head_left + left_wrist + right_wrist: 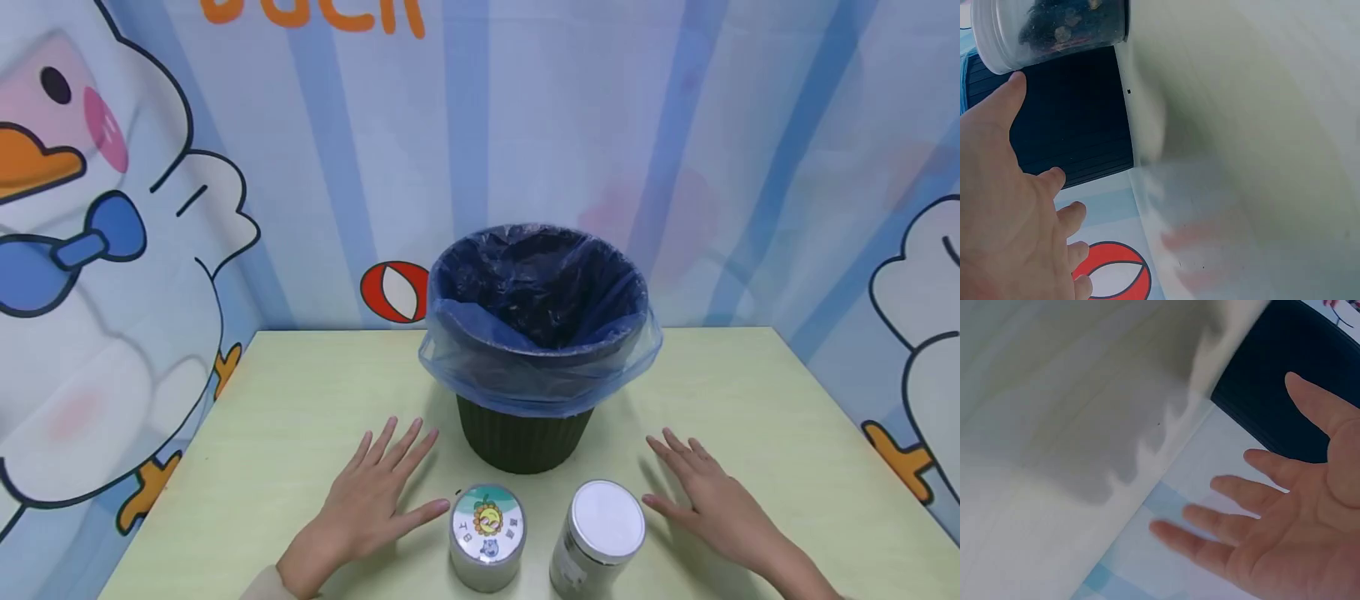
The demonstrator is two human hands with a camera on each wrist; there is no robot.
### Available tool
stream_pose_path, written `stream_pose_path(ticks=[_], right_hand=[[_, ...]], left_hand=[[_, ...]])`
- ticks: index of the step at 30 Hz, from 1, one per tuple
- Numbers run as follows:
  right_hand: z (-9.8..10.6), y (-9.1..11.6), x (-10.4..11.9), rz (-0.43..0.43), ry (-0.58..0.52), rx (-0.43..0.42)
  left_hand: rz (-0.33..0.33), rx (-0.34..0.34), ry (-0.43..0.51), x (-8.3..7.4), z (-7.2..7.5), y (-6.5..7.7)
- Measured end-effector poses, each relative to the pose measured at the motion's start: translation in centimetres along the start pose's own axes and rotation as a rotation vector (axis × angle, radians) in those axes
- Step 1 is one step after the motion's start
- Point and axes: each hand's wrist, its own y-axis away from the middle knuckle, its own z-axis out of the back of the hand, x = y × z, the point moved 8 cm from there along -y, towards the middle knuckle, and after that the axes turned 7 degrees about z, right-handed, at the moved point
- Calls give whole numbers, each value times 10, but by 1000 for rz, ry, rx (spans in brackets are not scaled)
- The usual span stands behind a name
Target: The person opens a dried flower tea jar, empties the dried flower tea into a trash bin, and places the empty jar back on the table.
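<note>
My left hand [367,508] is spread with straight fingers over the table, its thumb tip close to the left jar [487,537]. That jar is short, with clear walls and a printed sunflower lid; dark contents show through its side [1072,25] in the left wrist view. A taller jar [597,537] with a plain white lid and a label leans slightly beside it. Right of it, my right hand [708,508] is also spread and holds nothing. Behind both jars stands a black ribbed trash can [525,433], lined with a blue plastic bag [540,383] folded over its rim.
The pale yellow-green table [315,375] ends at a backdrop [540,125] with blue stripes and cartoon ducks. A red and white ball [393,292] is printed on it, left of the can.
</note>
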Motion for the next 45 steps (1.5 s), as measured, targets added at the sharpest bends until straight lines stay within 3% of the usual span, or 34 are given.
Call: stream_pose_path(ticks=[7,18,26,33,40,45], right_hand=[[2,3,11,62,-242,29],[-1,12,27,155,-494,143],[-2,17,37,211,-537,167],[-5,20,41,183,-606,184],[-8,23,49,203,-631,169],[-9,24,53,199,-665,176]], left_hand=[[-2,12,36,2,-5,5],[-46,40,158,-3,-4,13],[-36,92,227,-6,-3,17],[-4,126,239,-5,-6,24],[108,267,295,1,-15,36],[118,337,341,-2,-16,46]])
